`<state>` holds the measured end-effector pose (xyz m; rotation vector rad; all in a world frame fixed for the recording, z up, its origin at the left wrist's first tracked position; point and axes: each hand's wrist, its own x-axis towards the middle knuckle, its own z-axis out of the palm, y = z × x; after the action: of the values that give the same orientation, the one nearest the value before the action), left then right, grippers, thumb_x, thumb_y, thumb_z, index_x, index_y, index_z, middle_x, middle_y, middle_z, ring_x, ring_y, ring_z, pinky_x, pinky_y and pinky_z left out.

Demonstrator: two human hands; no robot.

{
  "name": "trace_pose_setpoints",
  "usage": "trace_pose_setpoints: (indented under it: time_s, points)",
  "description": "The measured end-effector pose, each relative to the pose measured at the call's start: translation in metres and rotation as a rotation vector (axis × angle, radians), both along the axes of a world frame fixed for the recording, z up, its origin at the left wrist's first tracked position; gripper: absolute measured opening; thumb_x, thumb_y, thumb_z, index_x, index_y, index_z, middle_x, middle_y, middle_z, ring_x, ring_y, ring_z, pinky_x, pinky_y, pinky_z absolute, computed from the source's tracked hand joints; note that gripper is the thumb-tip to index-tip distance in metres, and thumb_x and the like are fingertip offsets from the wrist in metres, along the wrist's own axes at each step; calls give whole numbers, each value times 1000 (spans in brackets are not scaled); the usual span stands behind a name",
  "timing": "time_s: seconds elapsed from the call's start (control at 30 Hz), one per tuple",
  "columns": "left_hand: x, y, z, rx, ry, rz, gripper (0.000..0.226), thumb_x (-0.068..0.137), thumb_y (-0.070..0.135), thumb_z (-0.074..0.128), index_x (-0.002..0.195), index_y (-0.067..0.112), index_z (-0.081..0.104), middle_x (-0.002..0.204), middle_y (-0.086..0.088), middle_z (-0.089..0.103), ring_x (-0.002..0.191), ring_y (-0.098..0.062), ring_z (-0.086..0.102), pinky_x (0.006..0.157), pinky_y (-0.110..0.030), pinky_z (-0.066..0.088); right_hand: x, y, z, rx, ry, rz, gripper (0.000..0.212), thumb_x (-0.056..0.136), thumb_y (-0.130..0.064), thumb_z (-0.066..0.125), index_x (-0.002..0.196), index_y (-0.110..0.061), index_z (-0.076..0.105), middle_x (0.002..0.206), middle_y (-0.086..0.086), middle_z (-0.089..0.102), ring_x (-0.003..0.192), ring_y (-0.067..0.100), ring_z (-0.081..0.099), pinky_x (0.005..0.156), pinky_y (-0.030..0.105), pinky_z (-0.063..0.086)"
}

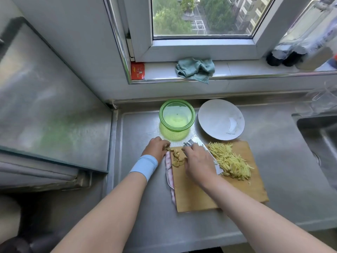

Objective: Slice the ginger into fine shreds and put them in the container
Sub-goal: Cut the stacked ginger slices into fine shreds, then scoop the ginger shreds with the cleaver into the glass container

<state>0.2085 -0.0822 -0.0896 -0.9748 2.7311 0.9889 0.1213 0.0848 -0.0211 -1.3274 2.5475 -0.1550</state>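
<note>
One wooden board (209,194) on a steel table (273,161). One pile of ginger shreds (229,161) on the board's right half. One small heap of ginger slices (176,157) at its far left; can't count them. One cleaver (199,141). One green container (176,115) just beyond the board, far left. One white plate (215,114) to its right, nearly touching it.

Left hand (156,148), blue wristband (144,167) on the wrist, has its fingers curled, pinching a slice at the board's far-left corner. Right hand (198,161) grips the cleaver handle, blade between slices and shreds.

Sink (321,136) at the right edge. Window (200,15) behind. On the sill: one teal cloth (195,69), one red packet (137,70), two dark bottles (282,59).

There is print on the container, plate and packet, too small to read.
</note>
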Motion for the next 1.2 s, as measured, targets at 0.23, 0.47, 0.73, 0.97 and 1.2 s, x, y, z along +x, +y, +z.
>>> trace_pose_setpoints:
  time_s: [0.23,0.47,0.73,0.97,1.2]
  points:
    - [0,6,-2,35,-12,114,6,91,11,62,92,10,68,106,-11,56,105,-29,53,87,-35,45,-28,-71,-13,83,9,207,34,96,-21,53,129,-21,62,121,7,58,114,31,50,90,39,40]
    - [11,16,20,166,165,365,14,87,10,68,81,22,64,85,9,61,74,-3,53,69,-6,37,-56,-74,-10,-204,-94,124,28,92,-11,55,117,-16,69,106,5,64,94,28,60,72,40,52]
    - [0,50,28,140,210,97,26,75,28,85,96,19,74,94,5,61,80,-10,57,79,-22,50,-107,-66,3,-275,2,121,27,84,-2,64,109,-12,68,101,9,61,86,33,57,63,37,46]
    - [-28,10,58,247,383,441,16,88,14,74,100,22,78,83,12,72,71,7,62,74,-5,44,-121,-87,7,-83,62,360,42,81,-24,71,122,-19,63,115,5,60,105,30,55,81,41,45]
    - [-55,-20,53,74,383,687,23,95,11,61,114,14,73,113,0,69,100,-16,63,91,-20,44,-113,-104,-5,181,182,604,44,89,-34,66,125,-12,54,127,11,54,109,32,53,80,43,53]
